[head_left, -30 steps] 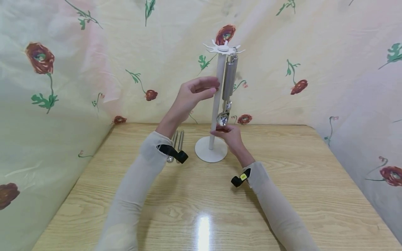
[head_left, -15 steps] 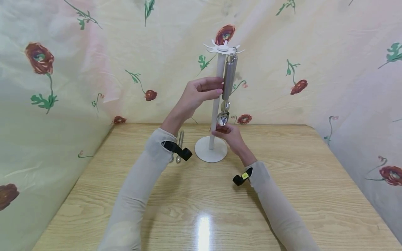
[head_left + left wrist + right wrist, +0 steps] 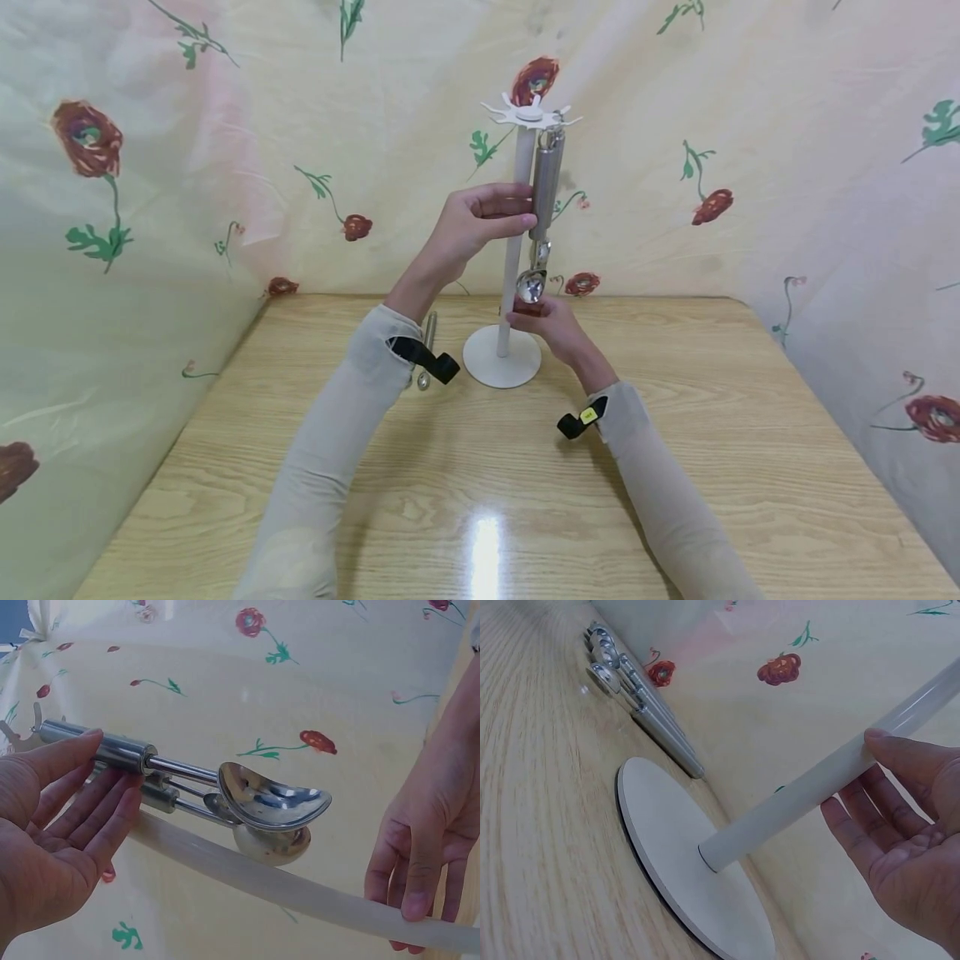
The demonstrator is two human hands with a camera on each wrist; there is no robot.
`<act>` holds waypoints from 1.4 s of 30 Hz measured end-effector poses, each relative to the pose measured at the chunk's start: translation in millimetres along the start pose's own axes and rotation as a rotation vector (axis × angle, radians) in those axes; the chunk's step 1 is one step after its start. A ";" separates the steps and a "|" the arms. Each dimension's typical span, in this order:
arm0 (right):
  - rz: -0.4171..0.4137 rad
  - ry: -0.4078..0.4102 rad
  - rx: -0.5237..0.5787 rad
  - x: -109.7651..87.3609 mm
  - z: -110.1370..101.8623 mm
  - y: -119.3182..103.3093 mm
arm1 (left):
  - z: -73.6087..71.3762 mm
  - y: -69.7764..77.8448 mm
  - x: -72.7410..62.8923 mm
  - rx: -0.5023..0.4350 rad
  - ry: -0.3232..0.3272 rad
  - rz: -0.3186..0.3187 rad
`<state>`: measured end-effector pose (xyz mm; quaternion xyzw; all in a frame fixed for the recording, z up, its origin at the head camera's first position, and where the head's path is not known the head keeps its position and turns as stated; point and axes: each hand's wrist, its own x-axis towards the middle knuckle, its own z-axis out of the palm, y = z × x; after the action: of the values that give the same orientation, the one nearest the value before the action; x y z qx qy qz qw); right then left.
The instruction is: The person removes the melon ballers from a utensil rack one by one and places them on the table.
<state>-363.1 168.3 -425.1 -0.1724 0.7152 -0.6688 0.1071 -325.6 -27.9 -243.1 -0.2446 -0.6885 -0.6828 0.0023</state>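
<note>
Flowered cloth point(image 3: 420, 142) is walling in the table point(image 3: 480, 475) at the back and on both sides. Your left hand point(image 3: 468, 225) is reaching half-open to the scoop point(image 3: 281, 806), thumb overlapping its handle; whether it is pinching, I cannot tell. Your right hand point(image 3: 561, 329) is holding the stand point(image 3: 512, 275) low on its pole, thumb and fingers on opposite sides. Beside another utensil point(image 3: 289, 840), the scoop is hanging under the right side of the hook ring point(image 3: 531, 114). Below, the base point(image 3: 483, 362) is sitting near the back edge point(image 3: 645, 297). More utensils point(image 3: 671, 745) are lying to its left, partly hidden by your left sleeve point(image 3: 303, 500), narrowing that side; wood is stretching widely rightward and toward you.
</note>
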 end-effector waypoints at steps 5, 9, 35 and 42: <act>0.010 -0.014 -0.012 -1.0 -0.5 -3.9 | 1.1 3.3 -0.1 0.031 0.014 0.000; 0.017 -0.015 -0.005 -1.4 -0.3 -4.9 | 1.9 5.2 0.1 0.059 0.018 -0.012; 0.022 -0.019 0.012 -4.0 0.3 -4.3 | 5.9 1.3 -0.8 0.055 0.029 -0.018; 0.019 -0.012 0.023 -3.6 0.3 -3.8 | 6.6 3.1 -0.1 0.047 0.037 -0.035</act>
<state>-359.3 169.3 -421.6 -0.1681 0.7086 -0.6747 0.1198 -322.3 -22.0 -240.6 -0.2197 -0.7082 -0.6709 0.0089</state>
